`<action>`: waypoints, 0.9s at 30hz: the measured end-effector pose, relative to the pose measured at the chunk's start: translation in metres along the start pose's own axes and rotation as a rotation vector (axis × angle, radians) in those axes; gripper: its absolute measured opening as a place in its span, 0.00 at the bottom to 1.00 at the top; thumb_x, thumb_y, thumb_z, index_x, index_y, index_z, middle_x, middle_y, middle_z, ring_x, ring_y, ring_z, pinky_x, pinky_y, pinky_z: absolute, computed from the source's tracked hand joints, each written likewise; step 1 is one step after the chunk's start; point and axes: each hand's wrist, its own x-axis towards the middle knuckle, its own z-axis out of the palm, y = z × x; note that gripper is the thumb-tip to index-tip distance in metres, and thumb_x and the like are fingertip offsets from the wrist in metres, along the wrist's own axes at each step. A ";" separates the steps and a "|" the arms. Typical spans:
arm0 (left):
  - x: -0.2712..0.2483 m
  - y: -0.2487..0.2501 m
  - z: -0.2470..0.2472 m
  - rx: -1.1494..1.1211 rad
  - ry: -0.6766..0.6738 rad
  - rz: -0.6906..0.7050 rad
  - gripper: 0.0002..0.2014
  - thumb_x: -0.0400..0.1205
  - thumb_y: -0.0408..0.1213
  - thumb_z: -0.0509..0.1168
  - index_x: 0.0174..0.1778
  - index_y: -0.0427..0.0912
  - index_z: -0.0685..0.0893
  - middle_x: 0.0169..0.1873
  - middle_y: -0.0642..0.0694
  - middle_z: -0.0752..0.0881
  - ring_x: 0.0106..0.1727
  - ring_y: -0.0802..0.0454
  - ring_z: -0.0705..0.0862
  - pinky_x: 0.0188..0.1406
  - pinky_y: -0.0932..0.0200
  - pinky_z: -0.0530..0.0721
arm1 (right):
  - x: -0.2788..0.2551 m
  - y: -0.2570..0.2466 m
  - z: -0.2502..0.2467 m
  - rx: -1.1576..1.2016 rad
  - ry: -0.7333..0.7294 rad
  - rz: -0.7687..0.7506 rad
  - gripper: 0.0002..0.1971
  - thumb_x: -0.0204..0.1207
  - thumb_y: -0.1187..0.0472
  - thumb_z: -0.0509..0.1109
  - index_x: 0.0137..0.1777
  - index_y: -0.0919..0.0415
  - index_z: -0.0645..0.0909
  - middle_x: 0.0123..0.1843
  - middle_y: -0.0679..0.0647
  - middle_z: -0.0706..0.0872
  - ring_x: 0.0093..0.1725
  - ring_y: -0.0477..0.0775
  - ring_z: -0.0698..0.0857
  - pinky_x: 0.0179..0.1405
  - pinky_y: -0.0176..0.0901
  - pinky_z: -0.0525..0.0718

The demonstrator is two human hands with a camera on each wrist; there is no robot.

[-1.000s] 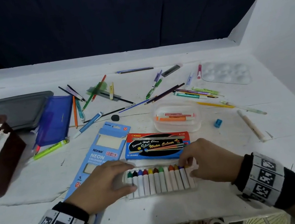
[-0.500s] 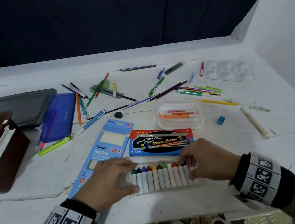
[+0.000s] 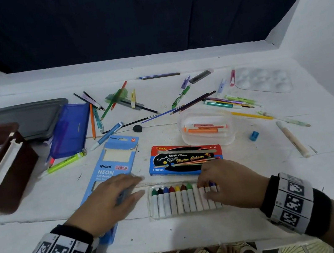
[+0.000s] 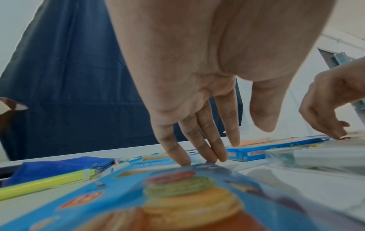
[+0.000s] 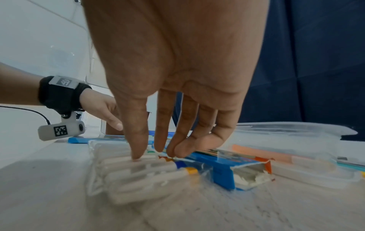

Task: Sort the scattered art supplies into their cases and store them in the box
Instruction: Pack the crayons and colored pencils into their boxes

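Your right fingertips [image 5: 136,154] are pressed down on the right-end tubes in the clear paint tray [image 3: 154,216], thumb and fingers slightly curved, pinning rather than gripping; no tube is lifted. Your left hand [image 3: 108,202] lies flat with straight fingers on the light-blue neon pencil box [image 3: 111,168], just left of the tray, holding nothing. The tray sits at the near table edge [image 3: 180,237], directly in front of the blue watercolour box [image 3: 185,158], whose open flap end shows in the right wrist view. Risk 1: the tray is thin, soft plastic; a one-sided pull from the right would likely flex it and let the loose tubes [image 3: 174,200] roll out, possibly off the near edge. Risk 2: feeding it into the torn flap at an angle could snag a cap [image 5: 190,170] and jam. Risk 3: the box is unanchored and may slide back toward the plastic tub [image 3: 206,128]. Judgement: free the left hand to steady the box. The brown storage box [image 3: 4,175] stands far left, well apart; pens and pencils [image 3: 191,104] remain scattered.
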 end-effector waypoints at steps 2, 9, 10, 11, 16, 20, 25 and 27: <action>-0.003 -0.006 -0.004 -0.011 0.027 -0.017 0.45 0.69 0.84 0.42 0.68 0.60 0.82 0.60 0.73 0.79 0.65 0.82 0.71 0.60 0.86 0.66 | 0.001 -0.002 0.000 -0.009 0.017 -0.018 0.10 0.81 0.50 0.67 0.59 0.49 0.85 0.54 0.43 0.82 0.52 0.42 0.78 0.55 0.38 0.81; -0.008 -0.002 0.001 0.034 -0.021 -0.010 0.41 0.74 0.81 0.43 0.70 0.60 0.82 0.64 0.70 0.80 0.67 0.75 0.74 0.70 0.71 0.71 | 0.012 -0.009 0.000 -0.068 -0.064 -0.054 0.19 0.80 0.45 0.69 0.69 0.48 0.80 0.62 0.45 0.81 0.62 0.46 0.78 0.64 0.46 0.81; -0.007 0.000 0.005 0.040 -0.037 -0.010 0.39 0.76 0.79 0.45 0.71 0.61 0.81 0.66 0.69 0.80 0.68 0.73 0.74 0.72 0.64 0.74 | 0.014 -0.009 0.000 -0.073 -0.081 -0.049 0.19 0.80 0.46 0.70 0.69 0.48 0.80 0.62 0.45 0.82 0.63 0.47 0.79 0.64 0.47 0.81; -0.007 0.002 0.008 0.046 -0.049 -0.004 0.36 0.77 0.77 0.46 0.72 0.62 0.80 0.66 0.69 0.80 0.68 0.71 0.75 0.72 0.58 0.75 | 0.015 -0.010 -0.001 -0.075 -0.091 -0.046 0.19 0.79 0.47 0.71 0.69 0.48 0.80 0.62 0.45 0.82 0.63 0.48 0.79 0.64 0.47 0.81; 0.007 0.012 0.010 0.115 -0.080 0.032 0.32 0.81 0.71 0.46 0.77 0.63 0.73 0.69 0.67 0.76 0.71 0.69 0.72 0.73 0.52 0.73 | 0.017 -0.017 -0.001 -0.104 -0.081 -0.069 0.22 0.81 0.43 0.66 0.73 0.49 0.76 0.63 0.47 0.83 0.61 0.48 0.81 0.63 0.48 0.82; 0.039 0.021 -0.002 0.204 -0.047 0.077 0.21 0.89 0.49 0.56 0.79 0.58 0.71 0.72 0.60 0.75 0.72 0.61 0.71 0.73 0.47 0.71 | 0.018 -0.027 0.002 -0.188 -0.104 -0.106 0.35 0.76 0.30 0.62 0.77 0.52 0.71 0.65 0.50 0.82 0.61 0.52 0.81 0.60 0.52 0.83; 0.086 0.024 -0.003 0.259 -0.180 0.147 0.20 0.89 0.48 0.57 0.79 0.54 0.72 0.72 0.54 0.77 0.71 0.55 0.74 0.70 0.48 0.75 | 0.020 -0.028 0.005 -0.327 -0.133 -0.157 0.40 0.74 0.34 0.69 0.79 0.58 0.67 0.66 0.55 0.80 0.63 0.57 0.80 0.56 0.54 0.84; 0.098 0.026 0.000 0.294 -0.224 0.172 0.20 0.89 0.50 0.58 0.77 0.54 0.73 0.71 0.55 0.77 0.71 0.54 0.75 0.69 0.47 0.76 | 0.017 -0.024 0.003 -0.322 -0.137 -0.160 0.38 0.73 0.36 0.71 0.77 0.57 0.68 0.64 0.55 0.81 0.61 0.57 0.80 0.55 0.53 0.84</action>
